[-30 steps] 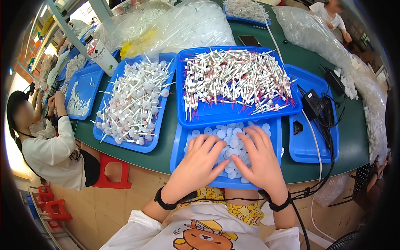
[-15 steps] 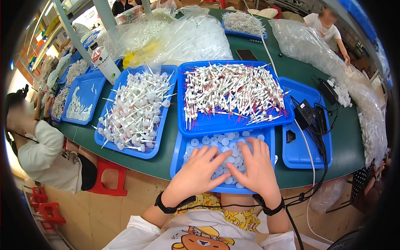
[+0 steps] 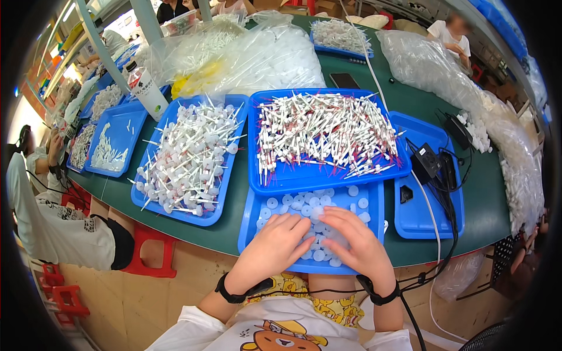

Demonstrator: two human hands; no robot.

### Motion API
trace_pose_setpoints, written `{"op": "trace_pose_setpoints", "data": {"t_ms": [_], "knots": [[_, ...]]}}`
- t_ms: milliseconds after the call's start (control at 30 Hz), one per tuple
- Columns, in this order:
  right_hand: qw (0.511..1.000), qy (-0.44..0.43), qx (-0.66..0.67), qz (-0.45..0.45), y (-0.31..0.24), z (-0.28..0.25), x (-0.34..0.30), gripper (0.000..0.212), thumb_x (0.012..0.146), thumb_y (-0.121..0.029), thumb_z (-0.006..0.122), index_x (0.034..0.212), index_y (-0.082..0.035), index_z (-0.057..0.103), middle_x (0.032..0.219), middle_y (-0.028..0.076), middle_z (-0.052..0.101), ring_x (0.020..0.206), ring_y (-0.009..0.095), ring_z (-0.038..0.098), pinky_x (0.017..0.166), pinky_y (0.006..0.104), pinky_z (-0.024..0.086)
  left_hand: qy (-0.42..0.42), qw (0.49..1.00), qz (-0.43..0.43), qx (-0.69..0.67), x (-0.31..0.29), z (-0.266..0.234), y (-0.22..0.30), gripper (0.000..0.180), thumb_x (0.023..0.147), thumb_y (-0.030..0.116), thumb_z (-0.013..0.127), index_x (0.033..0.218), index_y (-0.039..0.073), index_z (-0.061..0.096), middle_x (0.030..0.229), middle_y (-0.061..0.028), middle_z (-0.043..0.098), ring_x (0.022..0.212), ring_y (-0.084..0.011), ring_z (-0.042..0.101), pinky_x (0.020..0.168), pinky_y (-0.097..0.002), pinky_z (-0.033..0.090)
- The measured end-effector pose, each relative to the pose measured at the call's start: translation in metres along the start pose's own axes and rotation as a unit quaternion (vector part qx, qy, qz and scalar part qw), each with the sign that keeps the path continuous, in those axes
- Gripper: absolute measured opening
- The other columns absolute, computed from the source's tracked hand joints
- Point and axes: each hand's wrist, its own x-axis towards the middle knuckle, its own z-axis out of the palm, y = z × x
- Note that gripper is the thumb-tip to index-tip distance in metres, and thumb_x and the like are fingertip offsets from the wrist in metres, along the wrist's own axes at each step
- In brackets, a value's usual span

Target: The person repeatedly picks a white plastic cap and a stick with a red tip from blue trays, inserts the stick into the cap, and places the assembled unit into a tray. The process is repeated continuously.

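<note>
White caps (image 3: 319, 205) half-hidden under both hands (image 3: 316, 245)

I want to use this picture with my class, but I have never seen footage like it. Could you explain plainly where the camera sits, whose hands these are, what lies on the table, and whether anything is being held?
There is no machine here. A person wears a wide-angle camera on the head, looking down, so straight edges bend near the rim.

The forearms entering from below are that person's own. The left hand and right hand lie palm down, side by side, on small white round caps in a blue tray at the green table edge. Nothing is clearly gripped; the fingers rest spread over the caps.

Behind it, another tray holds white sticks with red tips; to the left, a tray holds white stemmed pieces. Clear bags of white parts lie farther back. Another person sits at the left.
</note>
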Motion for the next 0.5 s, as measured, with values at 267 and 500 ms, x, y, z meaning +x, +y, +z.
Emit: {"op": "trace_pose_setpoints", "data": {"t_ms": [267, 500], "knots": [[0.979, 0.178, -0.1, -0.028, -0.001, -0.01, -0.005, 0.03, 0.08, 0.0, 0.073, 0.109, -0.002, 0.069, 0.108, 0.013, 0.067, 0.108, 0.035, 0.062, 0.093, 0.0428, 0.05, 0.025, 0.998, -0.022, -0.053, -0.005, -0.009, 0.002, 0.011, 0.087, 0.004, 0.064, 0.093, 0.002, 0.055, 0.087, -0.0132, 0.061, 0.084, -0.0347, 0.06, 0.077, -0.0399, 0.049], [0.981, 0.153, -0.118, 0.029, 0.004, -0.008, -0.011, 0.027, 0.084, -0.003, 0.071, 0.111, -0.001, 0.067, 0.107, 0.014, 0.064, 0.108, 0.035, 0.059, 0.093, 0.0425, 0.05, -0.032, 0.949, -0.047, -0.311, -0.021, -0.052, 0.028, 0.018, 0.093, -0.004, 0.055, 0.108, 0.002, 0.062, 0.084, -0.0123, 0.062, 0.077, -0.0241, 0.064, 0.07, -0.0341, 0.051]]}}
